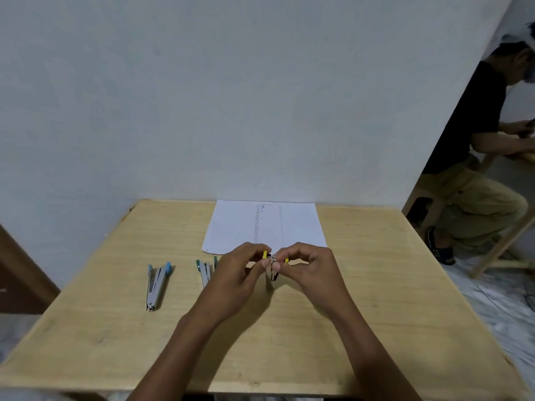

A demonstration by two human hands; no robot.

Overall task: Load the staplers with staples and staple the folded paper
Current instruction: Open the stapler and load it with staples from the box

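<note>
Both hands, left hand and right hand, pinch the yellow stapler shut-fingered above the table, just short of the paper; risk: strip misfeeds, since fingers hide the magazine.

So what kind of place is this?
Probably a plain room set up as a workspace: a wooden table against a bare wall, with staplers and paper, and another person seated at a second table.

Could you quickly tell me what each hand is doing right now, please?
Left hand: closed on the yellow stapler.
Right hand: closed on the same stapler.
</note>
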